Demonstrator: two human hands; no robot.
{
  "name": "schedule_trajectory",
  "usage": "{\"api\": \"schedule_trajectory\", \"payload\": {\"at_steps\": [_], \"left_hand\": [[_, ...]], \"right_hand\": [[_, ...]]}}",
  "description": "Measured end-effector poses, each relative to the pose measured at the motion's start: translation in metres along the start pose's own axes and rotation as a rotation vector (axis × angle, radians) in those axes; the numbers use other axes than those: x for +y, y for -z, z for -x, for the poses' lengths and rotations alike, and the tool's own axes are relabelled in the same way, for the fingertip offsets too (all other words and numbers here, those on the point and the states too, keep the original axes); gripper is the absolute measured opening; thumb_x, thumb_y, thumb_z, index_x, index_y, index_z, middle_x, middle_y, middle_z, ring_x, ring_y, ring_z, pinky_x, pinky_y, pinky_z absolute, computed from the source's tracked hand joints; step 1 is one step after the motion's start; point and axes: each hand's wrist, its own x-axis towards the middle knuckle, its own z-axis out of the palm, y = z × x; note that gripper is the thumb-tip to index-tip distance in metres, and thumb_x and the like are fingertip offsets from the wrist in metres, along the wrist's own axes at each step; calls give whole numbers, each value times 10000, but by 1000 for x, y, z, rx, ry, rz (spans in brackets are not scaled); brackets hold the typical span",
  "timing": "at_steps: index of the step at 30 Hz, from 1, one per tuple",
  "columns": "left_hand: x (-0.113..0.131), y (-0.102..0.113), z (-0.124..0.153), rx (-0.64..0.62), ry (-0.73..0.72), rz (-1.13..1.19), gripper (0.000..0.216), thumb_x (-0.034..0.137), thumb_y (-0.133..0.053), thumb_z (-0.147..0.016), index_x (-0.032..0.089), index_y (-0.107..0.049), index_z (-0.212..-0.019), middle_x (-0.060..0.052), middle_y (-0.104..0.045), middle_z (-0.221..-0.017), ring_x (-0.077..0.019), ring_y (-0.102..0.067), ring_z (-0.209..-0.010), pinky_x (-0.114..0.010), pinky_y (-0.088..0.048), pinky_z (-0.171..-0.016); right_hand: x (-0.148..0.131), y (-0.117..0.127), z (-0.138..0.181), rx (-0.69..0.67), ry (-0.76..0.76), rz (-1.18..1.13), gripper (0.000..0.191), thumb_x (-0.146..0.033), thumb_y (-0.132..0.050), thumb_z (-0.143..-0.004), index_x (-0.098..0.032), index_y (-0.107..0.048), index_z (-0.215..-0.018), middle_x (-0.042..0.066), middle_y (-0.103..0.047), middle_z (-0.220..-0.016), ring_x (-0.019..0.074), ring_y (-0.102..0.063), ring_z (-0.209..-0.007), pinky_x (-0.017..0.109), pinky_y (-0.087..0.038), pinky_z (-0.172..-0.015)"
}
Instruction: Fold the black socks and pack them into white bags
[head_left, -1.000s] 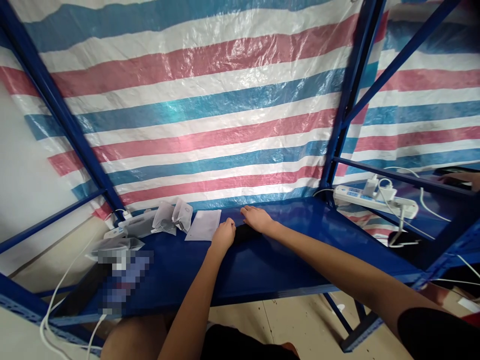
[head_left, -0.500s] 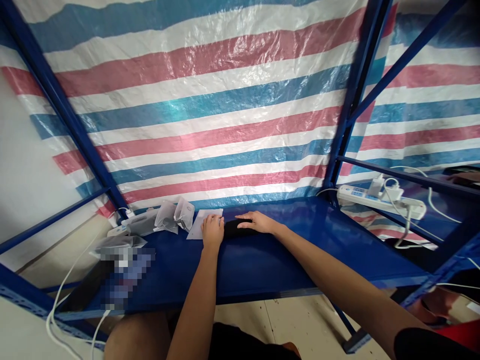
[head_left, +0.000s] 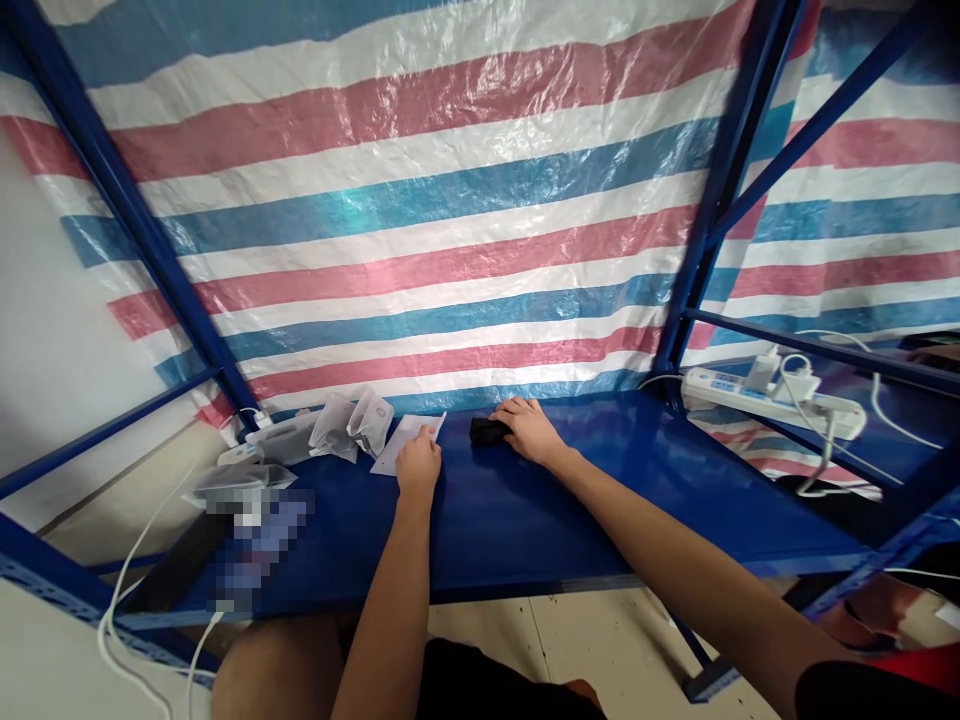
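Note:
On the blue shelf [head_left: 585, 510] lies a flat, whitish translucent plastic bag [head_left: 394, 450]. My left hand [head_left: 420, 462] is at its right side, fingers mostly curled against it and one finger stretched forward; the fingertips are partly hidden. To the right, my right hand [head_left: 529, 430] is closed over a small bundle of folded black cloth [head_left: 486, 432], resting on the shelf. The fingers cover the bundle's right end. A gap of bare shelf separates the bag from the cloth.
Several frosted plastic bags [head_left: 334, 425] stand and lie at the back left. A blurred-out item [head_left: 262, 545] with a white cable is at the front left. A power strip [head_left: 772, 400] with plugs is beyond the right post. Striped sheeting [head_left: 450, 220] hangs behind.
My right hand has drawn the black cloth into a shorter bundle, farther from the left hand. My left hand has left the cloth and come slightly nearer me, over the flat bag.

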Motion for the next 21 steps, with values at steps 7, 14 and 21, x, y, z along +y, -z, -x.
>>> {"api": "schedule_trajectory", "payload": {"at_steps": [7, 14, 21], "left_hand": [[-5, -1, -1, 164, -144, 257, 216, 216, -594, -1009, 279, -773, -1110, -60, -813, -1019, -266, -757, -964, -335, -539, -840], [-4, -6, -3, 326, -370, 448, 182, 183, -619, -979, 256, -786, -979, -33, -798, -1027, -217, -757, -975, -315, -560, -926], [2, 0, -2, 222, -352, 459, 252, 210, -612, -1004, 258, -815, -1144, -49, -771, -1173, -211, -741, -1070, -312, -587, -976]], "right_hand": [[-23, -5, 1, 53, 166, -124, 586, 34, -601, -751, -233, -664, -1268, 97, -499, -1646, 345, -513, -1389, 499, -445, -1067], [-39, -13, -4, 50, 226, -171, 589, 31, -581, -754, -210, -657, -1286, 101, -445, -1704, 364, -486, -1451, 549, -457, -1104], [-35, -15, -1, 43, 308, -212, 626, 19, -603, -787, -214, -641, -1366, 119, -516, -1643, 321, -473, -1480, 541, -421, -1179]]}}
